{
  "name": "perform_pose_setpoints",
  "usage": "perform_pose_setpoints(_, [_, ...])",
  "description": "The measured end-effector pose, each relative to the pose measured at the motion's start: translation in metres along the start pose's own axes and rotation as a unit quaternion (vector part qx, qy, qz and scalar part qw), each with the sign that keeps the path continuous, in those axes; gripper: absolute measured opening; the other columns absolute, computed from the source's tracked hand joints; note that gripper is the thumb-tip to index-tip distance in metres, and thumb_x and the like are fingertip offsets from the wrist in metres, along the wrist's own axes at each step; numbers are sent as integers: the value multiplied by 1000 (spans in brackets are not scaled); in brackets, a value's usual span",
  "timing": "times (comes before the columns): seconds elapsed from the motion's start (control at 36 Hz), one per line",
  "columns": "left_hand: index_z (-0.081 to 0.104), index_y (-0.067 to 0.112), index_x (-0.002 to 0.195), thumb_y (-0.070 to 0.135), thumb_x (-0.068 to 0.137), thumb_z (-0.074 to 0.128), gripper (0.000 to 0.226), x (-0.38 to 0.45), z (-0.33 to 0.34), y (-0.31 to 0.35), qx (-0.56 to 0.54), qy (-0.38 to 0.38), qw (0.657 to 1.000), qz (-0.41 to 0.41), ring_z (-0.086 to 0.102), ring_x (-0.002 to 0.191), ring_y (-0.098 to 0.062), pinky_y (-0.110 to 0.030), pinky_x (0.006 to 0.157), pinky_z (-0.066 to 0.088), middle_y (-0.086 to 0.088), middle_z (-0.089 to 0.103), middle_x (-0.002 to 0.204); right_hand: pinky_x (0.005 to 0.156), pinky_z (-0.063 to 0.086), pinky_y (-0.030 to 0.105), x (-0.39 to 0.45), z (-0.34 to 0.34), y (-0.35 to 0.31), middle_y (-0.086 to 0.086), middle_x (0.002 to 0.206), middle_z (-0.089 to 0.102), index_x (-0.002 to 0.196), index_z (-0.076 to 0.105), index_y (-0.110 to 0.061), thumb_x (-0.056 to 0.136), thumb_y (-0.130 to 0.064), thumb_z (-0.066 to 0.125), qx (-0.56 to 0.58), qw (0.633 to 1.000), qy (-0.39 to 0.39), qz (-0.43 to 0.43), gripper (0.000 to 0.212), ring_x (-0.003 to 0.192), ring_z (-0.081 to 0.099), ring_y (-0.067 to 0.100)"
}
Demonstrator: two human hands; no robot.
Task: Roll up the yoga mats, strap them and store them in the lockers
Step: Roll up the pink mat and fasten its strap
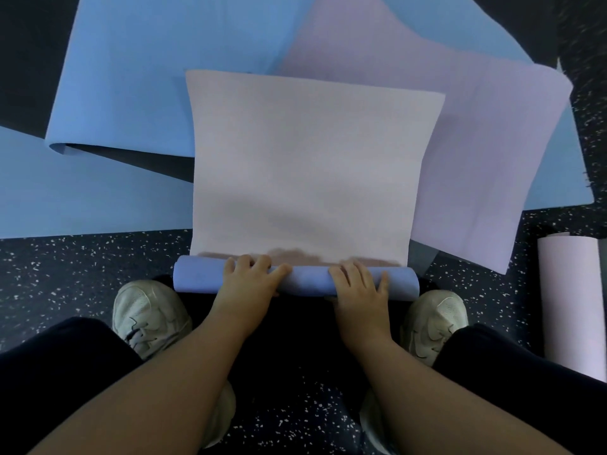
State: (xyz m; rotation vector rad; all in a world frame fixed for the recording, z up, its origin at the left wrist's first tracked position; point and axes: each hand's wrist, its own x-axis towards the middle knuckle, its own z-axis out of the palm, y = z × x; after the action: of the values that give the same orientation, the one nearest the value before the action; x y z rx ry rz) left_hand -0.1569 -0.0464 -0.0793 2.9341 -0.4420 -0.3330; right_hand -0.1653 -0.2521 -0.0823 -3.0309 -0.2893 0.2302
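Observation:
A pale pink yoga mat (308, 165) lies flat on the floor in front of me, stretching away. Its near end is wound into a roll (308, 282) whose outside is blue-violet. My left hand (251, 277) lies over the left part of the roll, fingers curved over its top. My right hand (359, 284) lies over the right part the same way. Both palms press down on the roll.
Blue mats (131, 77) lie spread on the left and far side, a lilac mat (476, 152) overlaps on the right. A rolled pink mat (571, 303) lies at the right edge. My shoes (151, 313) flank the roll on speckled dark floor (82, 270).

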Motion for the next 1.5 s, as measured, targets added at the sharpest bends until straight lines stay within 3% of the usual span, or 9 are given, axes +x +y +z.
perform_pose_setpoints(0.19, [64,22,121,26,64,85,60,8,-7,-8,-38,-56,998,-17,53,94,-39,-53,79,46,-15,56,105,81,49,63,11,-7,7,10,100,61,107,68,-13,64,-27,70,60,998,-15,-25,45,92,53,33])
perform_pose_setpoints(0.28, [65,22,118,26,58,88,65,10,-9,-9,-31,-52,998,-11,49,88,-36,-51,70,49,-15,54,99,79,51,60,16,-12,9,8,99,63,106,67,-14,72,-36,46,86,995,-44,-33,45,85,59,34])
perform_pose_setpoints(0.47, [48,24,115,19,63,87,65,13,-16,-7,-40,-22,999,-1,57,75,-39,-48,70,51,-15,59,89,74,52,53,34,-17,19,6,95,63,106,66,-16,78,-43,43,80,992,-81,-60,44,75,58,34])
perform_pose_setpoints(0.58, [46,26,113,15,67,84,61,16,-13,-7,-43,-8,999,-29,59,78,-42,-56,79,50,-17,61,91,99,38,57,46,-28,16,6,119,60,128,59,-20,86,-44,39,77,987,-134,-53,52,105,55,35])
perform_pose_setpoints(0.69, [60,22,121,30,81,74,44,19,-19,-4,-51,-55,995,-70,54,112,-42,-66,103,30,-17,57,120,116,9,50,53,-30,17,-1,141,41,146,36,-28,100,-38,40,56,981,-185,-35,47,131,33,24])
perform_pose_setpoints(0.86, [67,19,110,25,49,93,67,19,-13,2,-31,15,995,-89,39,102,-31,-61,76,45,-20,57,112,117,6,51,61,-33,15,0,142,40,149,30,-28,102,-38,34,43,980,-192,-26,48,134,26,24])
perform_pose_setpoints(1.03, [54,28,134,32,82,74,57,34,-24,2,-12,-32,994,-106,46,112,-33,-52,93,36,-9,52,123,96,38,66,56,-25,8,11,120,62,128,62,-19,88,-39,35,41,995,-88,13,52,113,59,34])
perform_pose_setpoints(1.25, [35,38,144,41,101,39,43,64,-34,-11,-22,-73,988,-133,38,127,-23,-42,106,26,2,45,137,96,38,64,39,-18,4,17,122,59,123,56,-20,77,-14,70,47,997,59,11,48,117,41,28])
perform_pose_setpoints(1.5, [34,39,144,39,104,31,40,75,-41,-16,-47,-100,983,-147,37,132,-21,-49,112,19,4,46,143,107,19,62,32,-9,-11,14,157,23,149,22,-18,71,-33,78,49,996,-66,33,98,143,11,30])
